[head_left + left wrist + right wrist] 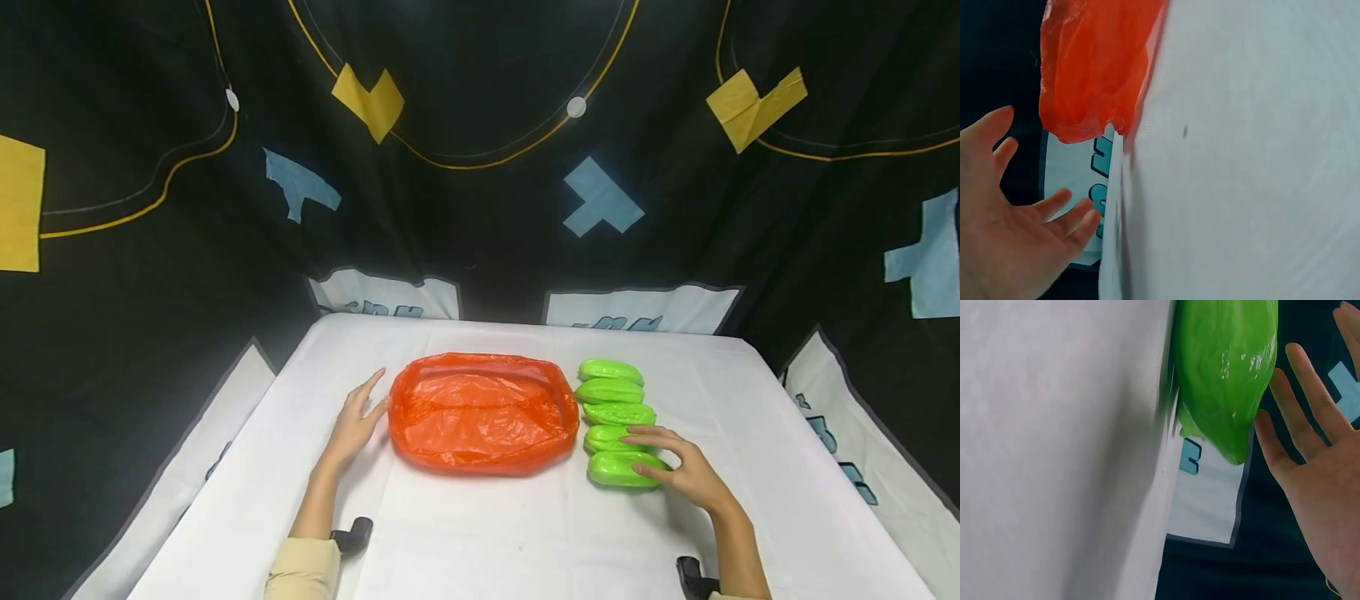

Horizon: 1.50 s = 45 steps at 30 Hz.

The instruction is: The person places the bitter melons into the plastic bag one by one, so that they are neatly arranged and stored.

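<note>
An orange-red plastic bag (480,454) lies on the white table, its mouth spread wide and facing up. Beside its left edge is my left hand (352,427), fingers spread, holding nothing; the left wrist view also shows this hand (1029,231) with the bag (1094,69) beyond it. Right of the bag, several glossy green elongated fruits (615,415) lie in a column. My right hand (686,473) is over the right ends of the two nearest ones, thumb and fingers apart. In the right wrist view its straight fingers (1300,428) are beside the tapered end of a green fruit (1229,375).
A white cloth (465,533) covers the table. Behind and around it hangs a dark curtain (465,225) with yellow and blue patches and white printed panels. A black wrist mount (352,536) is on the left wrist, another (693,577) on the right.
</note>
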Tool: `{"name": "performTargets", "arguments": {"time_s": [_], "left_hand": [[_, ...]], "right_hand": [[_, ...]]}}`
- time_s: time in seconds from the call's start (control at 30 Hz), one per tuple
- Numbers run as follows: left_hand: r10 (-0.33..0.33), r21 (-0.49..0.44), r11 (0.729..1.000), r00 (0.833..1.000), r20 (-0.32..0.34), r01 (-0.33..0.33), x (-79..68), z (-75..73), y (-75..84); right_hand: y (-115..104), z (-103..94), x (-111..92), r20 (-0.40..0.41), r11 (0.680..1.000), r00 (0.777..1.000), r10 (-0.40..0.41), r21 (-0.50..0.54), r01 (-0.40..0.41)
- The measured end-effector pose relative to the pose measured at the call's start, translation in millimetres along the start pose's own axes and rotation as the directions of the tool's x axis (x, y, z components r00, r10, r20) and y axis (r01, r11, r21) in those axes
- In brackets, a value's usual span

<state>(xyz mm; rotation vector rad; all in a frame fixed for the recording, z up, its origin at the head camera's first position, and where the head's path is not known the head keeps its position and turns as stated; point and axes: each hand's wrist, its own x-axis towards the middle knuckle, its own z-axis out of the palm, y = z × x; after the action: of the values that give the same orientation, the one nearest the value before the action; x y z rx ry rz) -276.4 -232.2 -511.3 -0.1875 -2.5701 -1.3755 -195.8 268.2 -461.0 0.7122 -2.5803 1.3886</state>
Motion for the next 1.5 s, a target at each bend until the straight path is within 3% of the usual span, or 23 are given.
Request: {"name": "performTargets", "arguments": {"time_s": [0.27, 0.47, 0.6, 0.7, 0.83, 1.0, 1.3, 1.5], "left_hand": [[0.014, 0.056, 0.998, 0.995, 0.099, -0.020, -3.3, 9.1, -19.3], [0.029, 0.054, 0.998, 0.994, 0.108, -0.035, -5.6, 9.9, -19.4], [0.036, 0.065, 0.997, 0.992, 0.121, -0.044, -6.7, 9.8, -17.5], [0.029, 0.074, 0.997, 0.991, 0.129, -0.038, -7.2, 9.7, -17.0], [0.018, 0.079, 0.996, 0.991, 0.133, -0.029, -7.3, 9.5, -16.7], [0.010, 0.088, 0.996, 0.991, 0.135, -0.022, -7.2, 9.5, -15.5], [0.038, 0.091, 0.995, 0.990, 0.133, -0.050, -7.0, 10.6, -15.5], [0.046, 0.089, 0.994, 0.990, 0.134, -0.059, -6.6, 10.3, -16.2]], "right_hand": [[0.2, 0.6, 0.3, 0.075, 0.999, 0.997, 0.028, 0.022, -0.030], [5.2, 2.1, -0.8, 0.112, 1.000, 0.994, 0.015, 0.022, -0.017], [4.9, 2.4, -1.3, 0.134, 0.999, 0.990, 0.048, 0.008, -0.049], [20.2, 3.9, -1.8, 0.164, 0.996, 0.983, 0.084, 0.008, -0.086], [41.1, 6.2, -2.7, 0.231, 0.989, 0.962, 0.144, 0.005, -0.149], [41.3, 6.2, -4.4, 0.316, 0.977, 0.927, 0.202, 0.002, -0.214], [39.3, 3.9, -3.8, 0.482, 0.966, 0.859, 0.170, 0.091, -0.243], [37.3, 6.0, -3.9, 0.479, 0.966, 0.860, 0.179, 0.082, -0.247]]}}
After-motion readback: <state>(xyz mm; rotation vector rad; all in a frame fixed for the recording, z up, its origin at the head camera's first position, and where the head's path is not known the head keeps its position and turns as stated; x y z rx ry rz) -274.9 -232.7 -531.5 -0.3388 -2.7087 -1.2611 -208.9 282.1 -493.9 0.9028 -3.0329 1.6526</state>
